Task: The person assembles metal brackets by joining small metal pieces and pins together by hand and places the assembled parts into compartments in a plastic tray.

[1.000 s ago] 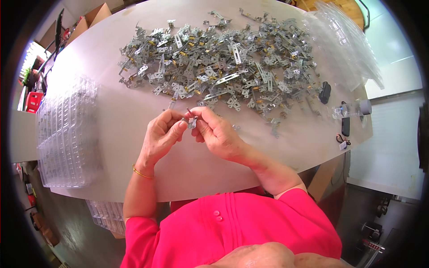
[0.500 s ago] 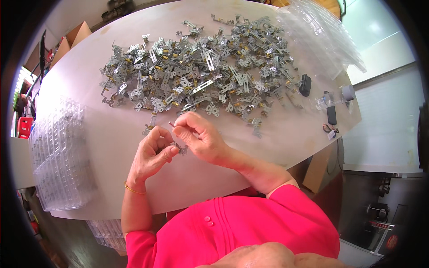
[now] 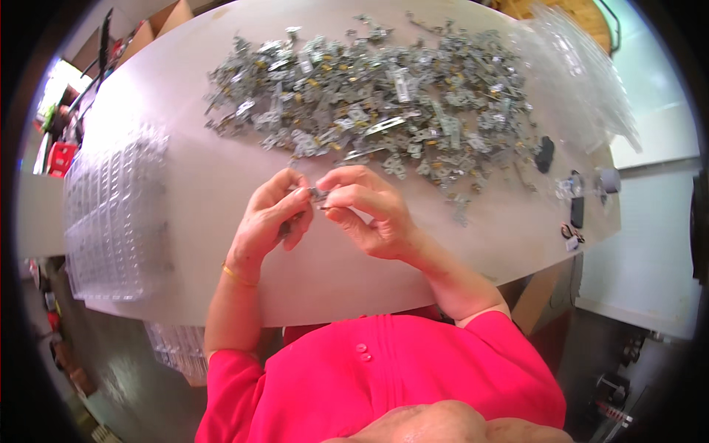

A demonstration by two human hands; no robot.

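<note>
In front of the heap, my two hands meet close together over the table. My left hand is closed, pinching a small grey metal bracket between thumb and forefinger. More metal shows under its curled fingers, too shaded to make out fully. My right hand is closed too; its fingertips come up to the bracket from the right. A thin dark rod pokes out by its thumb and forefinger, most of it hidden. Beyond both hands lies a wide heap of metal brackets, some with brass-coloured parts.
Stacked clear plastic trays stand at the table's left edge. Clear plastic sheets lie at the far right. Below them are a black object, a tape roll, and a dark flat device. The pale table has a curved edge.
My right hand has come down beside the left, its fingertips now at the bracket. The left hand has turned. The whole view has shifted, and the heap sits farther right and higher.
</note>
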